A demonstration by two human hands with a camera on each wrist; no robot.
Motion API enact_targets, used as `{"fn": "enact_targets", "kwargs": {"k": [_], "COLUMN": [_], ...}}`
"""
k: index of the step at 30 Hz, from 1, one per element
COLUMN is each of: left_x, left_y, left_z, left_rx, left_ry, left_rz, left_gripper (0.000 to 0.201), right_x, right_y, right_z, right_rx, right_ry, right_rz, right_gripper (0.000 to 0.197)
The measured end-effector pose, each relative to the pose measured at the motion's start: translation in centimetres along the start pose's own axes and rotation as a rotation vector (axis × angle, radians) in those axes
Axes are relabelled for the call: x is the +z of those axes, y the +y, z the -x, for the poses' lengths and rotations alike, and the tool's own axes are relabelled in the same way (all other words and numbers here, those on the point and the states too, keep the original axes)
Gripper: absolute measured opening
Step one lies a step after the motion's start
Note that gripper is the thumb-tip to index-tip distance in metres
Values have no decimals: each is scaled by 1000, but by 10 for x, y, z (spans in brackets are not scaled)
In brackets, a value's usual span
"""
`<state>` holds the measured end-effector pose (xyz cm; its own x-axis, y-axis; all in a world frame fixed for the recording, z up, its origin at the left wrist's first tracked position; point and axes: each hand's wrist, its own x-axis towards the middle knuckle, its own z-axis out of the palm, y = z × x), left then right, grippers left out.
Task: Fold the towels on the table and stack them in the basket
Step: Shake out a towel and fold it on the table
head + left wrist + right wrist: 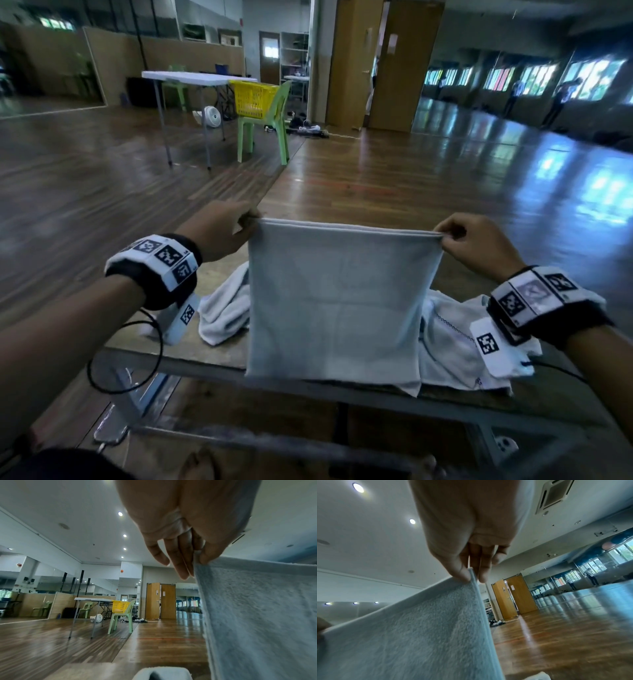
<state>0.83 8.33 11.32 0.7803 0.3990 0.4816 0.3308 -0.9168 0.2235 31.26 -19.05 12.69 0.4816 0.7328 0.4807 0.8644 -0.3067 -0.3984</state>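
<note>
both hands (219, 229) pinch towel (337, 301), seemingly doubled.

Table (219, 356) partly behind held towel (339, 301)

Glass-topped table (219, 356): crumpled white towels, one at left (224, 308), another at right (448, 346)

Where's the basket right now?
In the head view, the yellow basket sits far off, upper left of centre, on a green chair beside the white table.
</note>
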Motion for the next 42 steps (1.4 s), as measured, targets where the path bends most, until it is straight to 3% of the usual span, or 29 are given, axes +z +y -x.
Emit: {"fn": "enact_targets", "kwargs": {"k": [3,8,10,13,16,22,29,36,42], "left_x": [23,94,120,143,155,165,162,163,149], "left_y": [-3,-12,-22,-28,-29,-32,-30,-25,-24], "left_z": [8,68,92,114,127,140,142,135,142], "left_rx": [-30,-24,-22,6,-20,-5,-8,9,56], "left_ry": [-17,-215,-257,-306,-331,-278,-337,-353,-409], "left_rz": [-22,-63,-58,-16,-6,115,66,-2,-1], "left_gripper": [13,4,4,19,11,22,34,24,23], "right_x": [32,96,111,127,137,140,134,135,136], "right_y": [18,57,65,68,75,77,71,72,67], "right_z": [5,66,93,130,152,159,162,156,154], "right_rx": [-32,-206,-269,-311,-305,-193,-271,-165,-230], "right_ry": [11,-92,-168,-235,-278,-299,-328,-331,-329], "right_rz": [-15,46,94,161,229,241,348,280,346], "right_gripper": [22,28,25,16,20,26,40,25,28]}}
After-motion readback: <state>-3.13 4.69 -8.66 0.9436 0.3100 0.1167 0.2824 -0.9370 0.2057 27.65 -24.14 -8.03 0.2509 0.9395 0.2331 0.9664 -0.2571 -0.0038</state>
